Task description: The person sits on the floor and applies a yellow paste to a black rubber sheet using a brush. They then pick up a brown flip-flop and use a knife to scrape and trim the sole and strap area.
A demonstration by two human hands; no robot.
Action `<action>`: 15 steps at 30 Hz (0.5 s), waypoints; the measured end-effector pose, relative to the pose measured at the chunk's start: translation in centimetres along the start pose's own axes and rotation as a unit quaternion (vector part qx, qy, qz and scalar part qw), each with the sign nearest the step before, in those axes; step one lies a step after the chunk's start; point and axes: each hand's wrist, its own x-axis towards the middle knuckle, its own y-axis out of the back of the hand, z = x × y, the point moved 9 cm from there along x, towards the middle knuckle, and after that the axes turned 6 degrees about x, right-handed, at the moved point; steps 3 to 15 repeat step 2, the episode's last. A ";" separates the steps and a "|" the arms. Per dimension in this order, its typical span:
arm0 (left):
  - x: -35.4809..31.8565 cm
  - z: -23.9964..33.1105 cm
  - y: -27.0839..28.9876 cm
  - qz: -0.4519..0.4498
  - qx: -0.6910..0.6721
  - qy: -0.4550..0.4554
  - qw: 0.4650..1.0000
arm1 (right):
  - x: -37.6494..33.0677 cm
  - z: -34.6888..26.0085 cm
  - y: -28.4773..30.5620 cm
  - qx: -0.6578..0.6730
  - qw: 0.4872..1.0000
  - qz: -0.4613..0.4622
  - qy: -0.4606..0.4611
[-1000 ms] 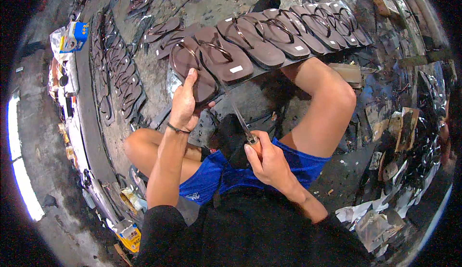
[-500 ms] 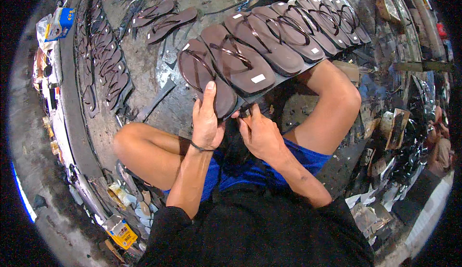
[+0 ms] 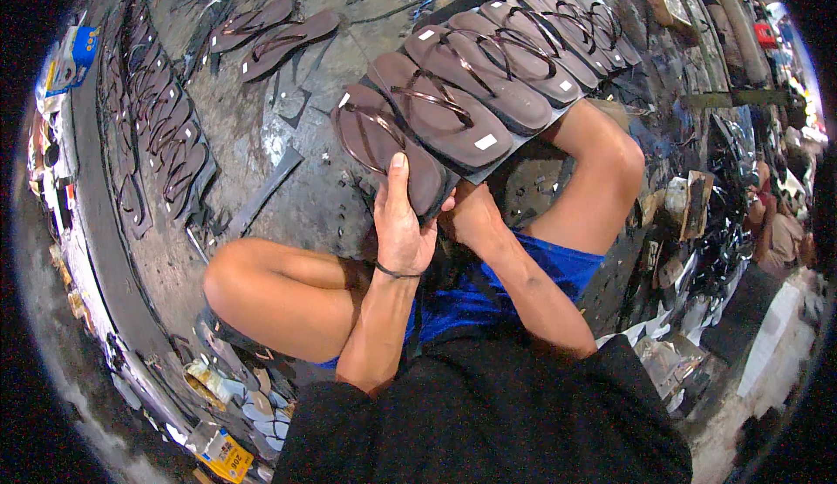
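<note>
My left hand (image 3: 403, 227) grips the near end of a brown flip-flop (image 3: 420, 177), its thumb flat on the footbed and its fingers underneath. This flip-flop has a shiny dark strap and a small white label, and stands at the left end of a slanting row. Beside it lies a broader brown sandal (image 3: 455, 146) with crossed straps. My right hand (image 3: 475, 215) reaches beneath the near edge of the row, close to my left fingertips. Its fingers are hidden below the sandals, so any hold is unseen. Several more sandals (image 3: 514, 105) continue toward the far right.
Two loose flip-flops (image 3: 289, 45) lie on the dirty floor at the far left. Another long row of sandals (image 3: 166, 135) stretches along the left. A grey strip (image 3: 266, 192) lies nearer. Scraps and a yellow box (image 3: 225, 456) are at lower left; a person (image 3: 776, 222) sits at the right edge.
My right hand has slid further beneath the sandals, hiding its fingers, which showed at the edge before. My left hand keeps its grip on the flip-flop. The whole view has shifted a little.
</note>
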 end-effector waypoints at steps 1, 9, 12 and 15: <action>0.1 0.0 0.3 -0.011 -0.004 -0.006 1.000 | 0.9 -0.3 -0.1 0.061 0.997 0.026 0.037; 0.3 -0.2 0.8 -0.023 -0.008 -0.011 1.000 | 1.1 0.0 -0.4 0.060 0.997 0.030 0.039; 0.3 -0.2 0.8 -0.023 -0.008 -0.011 1.000 | 1.1 0.0 -0.4 0.060 0.997 0.030 0.039; 0.3 -0.2 0.8 -0.023 -0.008 -0.011 1.000 | 1.1 0.0 -0.4 0.060 0.997 0.030 0.039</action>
